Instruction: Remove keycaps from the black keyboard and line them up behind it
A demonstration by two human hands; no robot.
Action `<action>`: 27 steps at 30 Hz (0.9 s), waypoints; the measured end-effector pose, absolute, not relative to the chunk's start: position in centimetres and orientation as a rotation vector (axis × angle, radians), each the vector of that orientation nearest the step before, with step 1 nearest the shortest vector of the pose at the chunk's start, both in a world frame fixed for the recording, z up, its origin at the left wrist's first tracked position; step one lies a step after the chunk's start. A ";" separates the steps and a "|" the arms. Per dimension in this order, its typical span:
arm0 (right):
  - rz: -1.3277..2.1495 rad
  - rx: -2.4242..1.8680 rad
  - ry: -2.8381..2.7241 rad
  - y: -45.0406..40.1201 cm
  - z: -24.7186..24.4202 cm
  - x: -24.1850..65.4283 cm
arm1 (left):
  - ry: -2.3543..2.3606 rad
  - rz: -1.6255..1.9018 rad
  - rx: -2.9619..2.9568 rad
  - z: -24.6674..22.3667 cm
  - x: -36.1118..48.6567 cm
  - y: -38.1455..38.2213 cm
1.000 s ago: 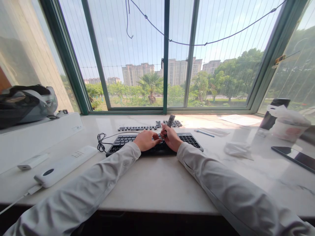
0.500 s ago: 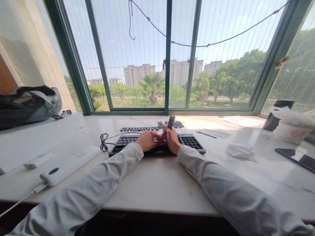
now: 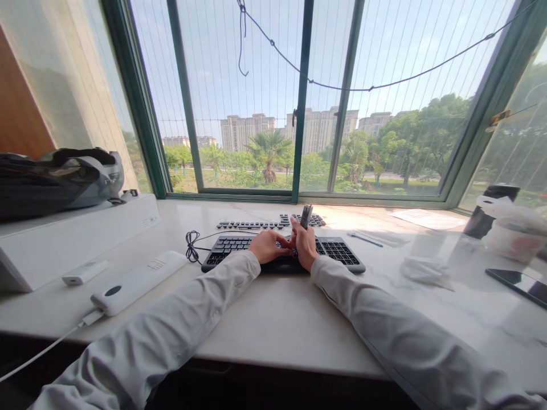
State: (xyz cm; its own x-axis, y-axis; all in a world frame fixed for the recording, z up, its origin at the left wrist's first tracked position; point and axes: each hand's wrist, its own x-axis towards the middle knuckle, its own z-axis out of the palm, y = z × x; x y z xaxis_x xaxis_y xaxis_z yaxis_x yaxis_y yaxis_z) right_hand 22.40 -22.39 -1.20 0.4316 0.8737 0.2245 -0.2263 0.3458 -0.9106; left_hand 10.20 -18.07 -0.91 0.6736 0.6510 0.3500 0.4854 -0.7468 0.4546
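our right hand [image 3: 305, 248] holds a dark object [image 3: 306, 216] pointing up, fingers wrapped round it, over the keyboard [image 3: 342, 252]. our left hand [image 3: 268, 246] meets it, fingers bent close; whether they pinch anything, we cannot tell. such close work calls for steadiness. loose keys [image 3: 248, 226] lie behind.

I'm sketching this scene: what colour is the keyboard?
The keyboard is black, seen best in the head view.

Room lies between keyboard [image 3: 340, 252] and plastic bag [image 3: 426, 271]; coiled cable [image 3: 193, 246] obstructs left.
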 end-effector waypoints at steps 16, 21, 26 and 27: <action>0.770 -0.928 -0.976 -22.5 -1.6 22.2 | 0.862 0.676 2.605 -0.9 10.2 -17.8; 0.748 -0.935 -1.041 -22.7 -1.5 22.2 | 0.867 0.677 2.619 -1.0 10.2 -17.7; 0.744 -0.945 -1.024 -23.1 -1.3 22.2 | 0.854 0.683 2.602 -1.1 10.3 -17.6; 0.740 -0.946 -1.015 -23.1 -1.3 22.2 | 0.852 0.683 2.598 -1.1 10.3 -17.5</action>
